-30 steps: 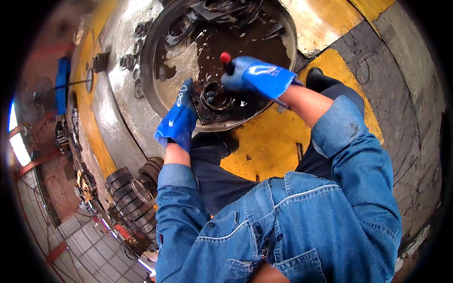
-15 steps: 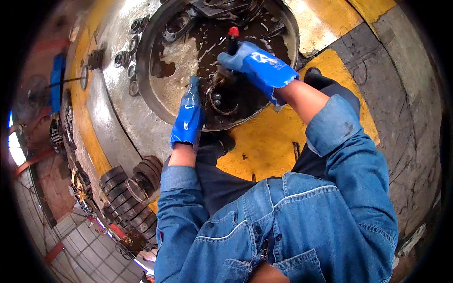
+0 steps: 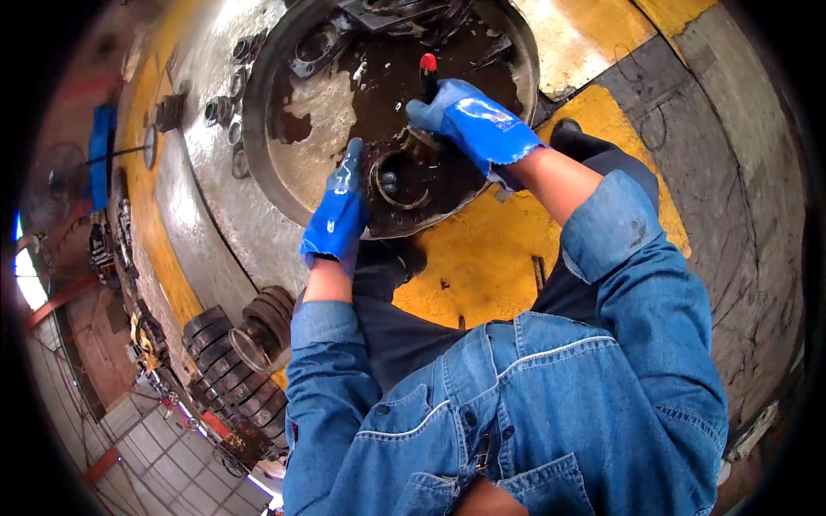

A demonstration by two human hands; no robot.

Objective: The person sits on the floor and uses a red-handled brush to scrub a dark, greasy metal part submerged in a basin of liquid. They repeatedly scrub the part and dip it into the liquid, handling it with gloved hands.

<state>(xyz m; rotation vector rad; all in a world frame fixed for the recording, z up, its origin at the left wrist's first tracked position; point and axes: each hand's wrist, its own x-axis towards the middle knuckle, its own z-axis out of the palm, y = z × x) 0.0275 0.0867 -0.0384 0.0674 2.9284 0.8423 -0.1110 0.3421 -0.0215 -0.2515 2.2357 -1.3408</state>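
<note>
My right hand (image 3: 465, 116), in a blue rubber glove, is closed around a brush (image 3: 428, 76) with a black handle and red tip. Its lower end points down at a dark, wet, round metal part (image 3: 423, 203) with a curved rim and an opening. My left hand (image 3: 338, 205), gloved alike, holds this part at its left side, thumb stretched upward; the other fingers are hidden. Both hands are over a large round metal basin (image 3: 261, 163) holding dark liquid.
More dark metal parts (image 3: 320, 47) lie at the basin's far side. Several rings (image 3: 239, 163) stand on the metal sheet to its left. Stacked round parts (image 3: 228, 353) sit at lower left. A yellow-painted floor patch (image 3: 465, 275) lies between my legs.
The brush and right hand have shifted slightly down and right, the handle more upright. My left hand and the round part have moved a little left.
</note>
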